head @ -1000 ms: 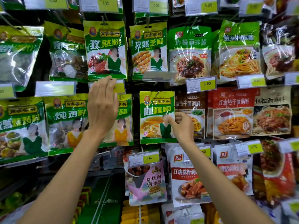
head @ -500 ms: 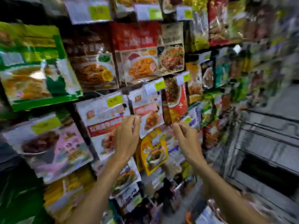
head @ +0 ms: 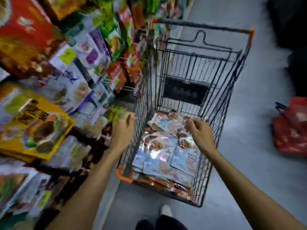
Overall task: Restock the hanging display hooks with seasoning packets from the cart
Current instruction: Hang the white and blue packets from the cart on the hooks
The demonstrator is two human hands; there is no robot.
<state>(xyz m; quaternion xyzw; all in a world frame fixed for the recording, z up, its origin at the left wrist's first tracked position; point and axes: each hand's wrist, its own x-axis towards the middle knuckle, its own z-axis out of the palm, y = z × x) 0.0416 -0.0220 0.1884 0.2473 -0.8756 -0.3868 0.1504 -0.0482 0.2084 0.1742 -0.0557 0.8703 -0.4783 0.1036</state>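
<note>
View has swung from the hooks down to the black wire cart [head: 201, 26] with orange corners. Both hands dropped with it: left hand [head: 122, 130] by the cart's left wall, right hand [head: 199, 132] above the glossy seasoning packets [head: 162, 156] piled in the cart. Hands apart, fingers loosely curled, nothing held. Heavy blur.

Heavy motion smear across shelf packets [head: 38, 125], white glare on cart packets [head: 150, 151], wide-angle bowing at edges.
</note>
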